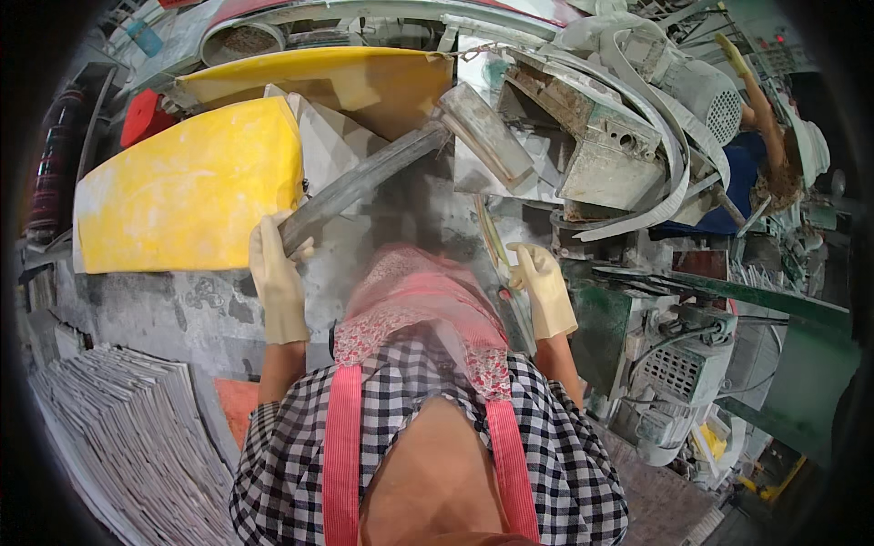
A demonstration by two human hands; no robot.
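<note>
My left hand (276,282), in a cream rubber glove, is closed round the near end of a long grey, dusty bar (364,185). From there the bar slants away to the upper right, its far end by a short, worn grey block (487,136). My right hand (543,289), gloved alike, hangs beside my apron with its fingers loosely curled and apart; nothing shows in it. Thin long strips (492,238) run close by its fingertips, and I cannot tell whether they touch.
A yellow-covered board (191,191) stands at left, with a red object (146,118) behind it. A dusty machine with a curved guard (678,155) fills the upper right, near another person's arm (765,114). Stacked sheets (137,437) lie lower left; a green-framed machine (683,364) is at right.
</note>
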